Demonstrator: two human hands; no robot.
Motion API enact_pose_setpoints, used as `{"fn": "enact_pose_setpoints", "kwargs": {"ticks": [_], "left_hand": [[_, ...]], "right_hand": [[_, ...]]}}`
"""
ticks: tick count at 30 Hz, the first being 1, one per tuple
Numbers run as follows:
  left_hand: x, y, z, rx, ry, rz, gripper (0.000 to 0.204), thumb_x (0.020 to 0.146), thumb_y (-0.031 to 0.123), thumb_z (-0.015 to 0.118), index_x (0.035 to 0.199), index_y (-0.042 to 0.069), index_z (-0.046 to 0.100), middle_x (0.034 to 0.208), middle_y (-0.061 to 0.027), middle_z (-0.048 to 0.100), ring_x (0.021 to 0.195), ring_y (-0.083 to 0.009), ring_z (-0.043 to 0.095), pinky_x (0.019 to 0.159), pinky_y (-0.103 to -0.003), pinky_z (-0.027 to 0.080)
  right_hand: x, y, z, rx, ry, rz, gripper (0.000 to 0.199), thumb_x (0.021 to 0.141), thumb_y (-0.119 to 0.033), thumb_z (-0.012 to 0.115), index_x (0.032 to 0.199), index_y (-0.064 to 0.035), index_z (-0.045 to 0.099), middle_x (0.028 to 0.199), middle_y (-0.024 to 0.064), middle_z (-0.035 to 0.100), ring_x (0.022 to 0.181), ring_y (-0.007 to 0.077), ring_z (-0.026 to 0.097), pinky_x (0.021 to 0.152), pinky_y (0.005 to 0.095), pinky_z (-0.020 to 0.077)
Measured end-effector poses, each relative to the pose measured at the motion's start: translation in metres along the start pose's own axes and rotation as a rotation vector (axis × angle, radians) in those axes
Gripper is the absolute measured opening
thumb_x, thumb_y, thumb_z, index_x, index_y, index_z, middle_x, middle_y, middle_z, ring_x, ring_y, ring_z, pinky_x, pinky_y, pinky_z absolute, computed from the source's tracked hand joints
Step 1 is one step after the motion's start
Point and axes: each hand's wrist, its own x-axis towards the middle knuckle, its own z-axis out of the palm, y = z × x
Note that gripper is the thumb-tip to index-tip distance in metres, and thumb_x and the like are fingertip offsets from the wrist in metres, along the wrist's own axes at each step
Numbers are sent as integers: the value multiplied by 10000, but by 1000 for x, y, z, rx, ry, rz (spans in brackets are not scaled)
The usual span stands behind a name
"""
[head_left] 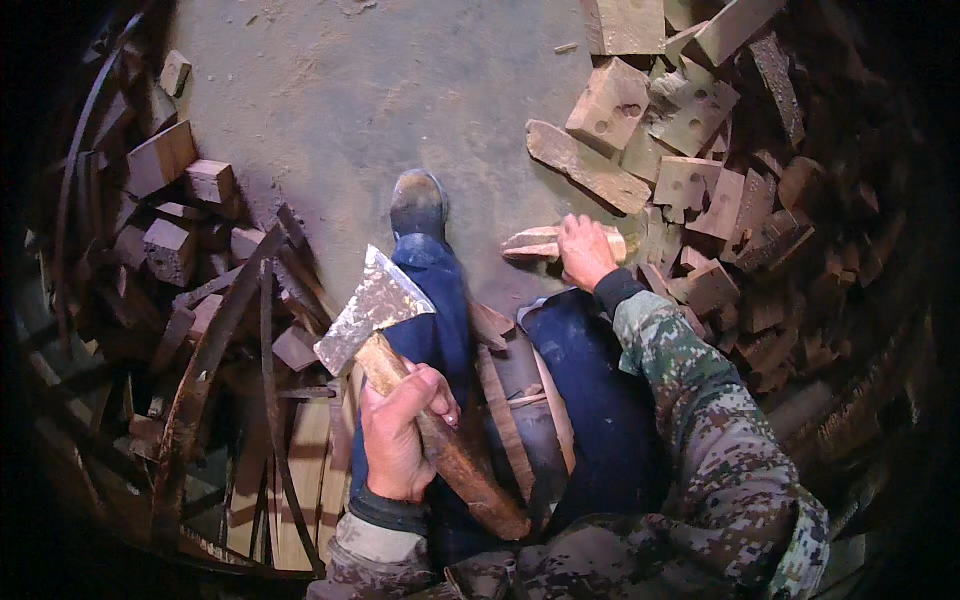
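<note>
My left hand (pixel 400 440) is wrapped round the wooden handle of a hatchet (pixel 372 306). Its worn, pale-flecked metal head points up and to the left, above my left shin, while the handle's lower end slants toward my lap. Further out to the right, my right hand (pixel 586 250) is closed over a piece of split wood (pixel 532 241) low by the floor. The wood's left end shows two prongs or two strips side by side; I cannot tell whether they are joined under my fingers.
A heap of wood offcuts (pixel 690 185), some with drilled holes, lies on the right. More wood blocks (pixel 170 250) are piled on the left beside rusty curved metal strips (pixel 205 390). My boot (pixel 418 203) rests on the dusty concrete floor (pixel 350 100). Wood strips (pixel 503 415) lie between my legs.
</note>
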Motion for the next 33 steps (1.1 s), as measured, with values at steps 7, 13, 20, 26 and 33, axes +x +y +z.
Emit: {"fn": "enact_pose_setpoints", "kwargs": {"ticks": [7,13,20,26,33], "left_hand": [[-4,0,-6,26,-47,10,154,916,47,638,979,55,498,699,-94,585,570,-204,566,571,-330,489],[-2,-2,-5,-27,-39,8,156,905,37,630,959,65,486,684,-86,572,567,-201,562,556,-332,484],[8,-12,-26,18,-146,23,150,904,61,630,938,71,485,678,-81,561,588,-195,570,546,-331,488],[-7,-25,-5,201,-71,150,134,901,112,637,797,55,575,697,-59,586,646,-231,610,667,-345,523],[-159,52,15,-137,-453,224,200,923,140,629,760,40,571,712,-87,578,752,-265,604,787,-418,546]], "right_hand": [[-6,-9,48,-132,98,77,589,843,-187,648,1411,-64,553,1219,170,603,1177,355,549,980,500,443],[-17,-9,62,-35,-48,49,447,684,-210,756,1084,-51,635,1139,166,580,1131,342,534,971,502,413],[-25,-45,16,115,-183,438,578,681,-329,813,1159,-70,618,1187,186,637,1187,369,582,1059,576,401],[-79,-124,-161,942,-158,826,1028,567,-399,896,1398,19,458,1349,293,572,1299,464,541,1070,532,474],[-267,-175,-453,1598,340,478,846,625,-266,898,1334,43,555,1189,178,674,1073,275,649,956,379,514]]}}
